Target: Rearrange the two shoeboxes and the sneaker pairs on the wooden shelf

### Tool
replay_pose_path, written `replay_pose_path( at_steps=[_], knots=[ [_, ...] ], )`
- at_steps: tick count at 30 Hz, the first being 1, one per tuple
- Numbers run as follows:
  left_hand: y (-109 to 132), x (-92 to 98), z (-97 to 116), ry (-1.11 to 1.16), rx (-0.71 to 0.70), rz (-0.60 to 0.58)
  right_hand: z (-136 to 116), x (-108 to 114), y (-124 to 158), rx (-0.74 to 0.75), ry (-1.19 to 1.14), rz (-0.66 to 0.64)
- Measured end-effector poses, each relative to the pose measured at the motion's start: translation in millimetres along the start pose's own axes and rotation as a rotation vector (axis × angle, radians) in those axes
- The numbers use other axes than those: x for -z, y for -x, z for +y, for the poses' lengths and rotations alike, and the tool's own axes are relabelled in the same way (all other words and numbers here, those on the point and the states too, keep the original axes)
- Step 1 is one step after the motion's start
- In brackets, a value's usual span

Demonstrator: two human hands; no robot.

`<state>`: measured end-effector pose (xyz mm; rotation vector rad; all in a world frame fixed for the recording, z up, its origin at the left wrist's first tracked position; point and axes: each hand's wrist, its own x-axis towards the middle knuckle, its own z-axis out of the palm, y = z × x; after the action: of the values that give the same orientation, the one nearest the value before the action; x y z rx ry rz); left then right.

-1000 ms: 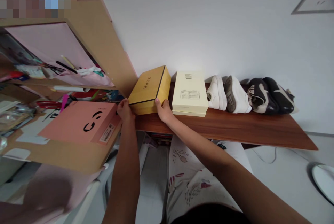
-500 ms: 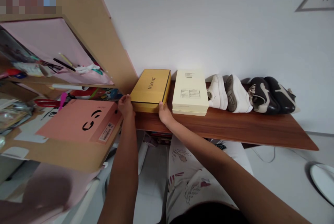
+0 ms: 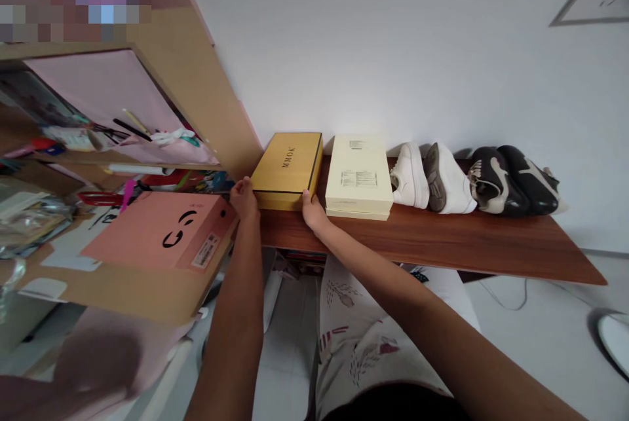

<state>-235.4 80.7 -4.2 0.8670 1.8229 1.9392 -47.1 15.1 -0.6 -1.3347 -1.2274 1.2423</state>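
Note:
A yellow MMOK shoebox (image 3: 286, 171) with dark edging lies flat on a wooden shelf (image 3: 432, 244), gripped between my two hands. My left hand (image 3: 244, 199) presses against its left end. My right hand (image 3: 313, 211) holds its front right corner, fingers reaching into the narrow gap beside a cream shoebox (image 3: 358, 177). Farther right along the shelf stand a pair of white sneakers (image 3: 432, 179) and a pair of black-and-white shoes (image 3: 511, 182).
To the left, a pink box (image 3: 157, 231) rests on a light wooden shelf unit (image 3: 196, 100) holding pens and clutter. A white wall rises behind the shelf. My patterned trousers (image 3: 354, 336) show below it, and a round white object (image 3: 614, 342) lies on the floor.
The yellow shoebox has gone from tilted to lying flat on the shelf, and it sits slightly closer to the cream box. Both hands stay on it.

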Motion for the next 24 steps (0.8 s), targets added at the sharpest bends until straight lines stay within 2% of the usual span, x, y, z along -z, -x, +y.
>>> replay_pose_path(
  at_steps=[2,4,6,8,10,12,13,15,17,20,24],
  knots=[
    [9.1,5.8,2.8,-0.011,0.012,0.046,1.5,10.4,19.4,0.028,-0.006,-0.011],
    [28.0,13.1,2.8,-0.027,-0.015,0.117,4.7,32.4,45.5,0.156,-0.040,-0.076],
    [58.6,19.4,0.2,-0.034,-0.088,0.175,8.5,66.0,71.5,0.244,-0.088,-0.091],
    [99.1,21.7,-2.5,-0.026,-0.168,0.163,11.5,107.1,89.6,0.344,-0.090,0.008],
    [142.5,17.9,-2.9,-0.005,-0.207,0.029,14.9,147.7,95.5,0.378,-0.082,0.242],
    [178.9,7.2,-1.5,0.011,-0.195,-0.189,21.0,179.8,90.3,0.357,-0.073,0.445],
    [191.9,-0.4,-0.7,0.012,-0.175,-0.297,25.3,191.1,85.1,0.330,-0.070,0.499],
    [205.3,-18.3,0.0,0.001,-0.113,-0.454,35.3,203.9,73.1,0.253,-0.065,0.505],
    [204.9,-36.0,0.0,-0.031,-0.042,-0.519,44.6,206.5,62.0,0.174,-0.061,0.459],
    [194.9,-54.0,0.9,-0.130,0.010,-0.542,51.6,201.8,48.7,0.116,-0.035,0.398],
    [192.3,-60.3,3.8,-0.250,0.053,-0.542,49.8,196.3,32.0,0.135,-0.021,0.333]
  ],
)
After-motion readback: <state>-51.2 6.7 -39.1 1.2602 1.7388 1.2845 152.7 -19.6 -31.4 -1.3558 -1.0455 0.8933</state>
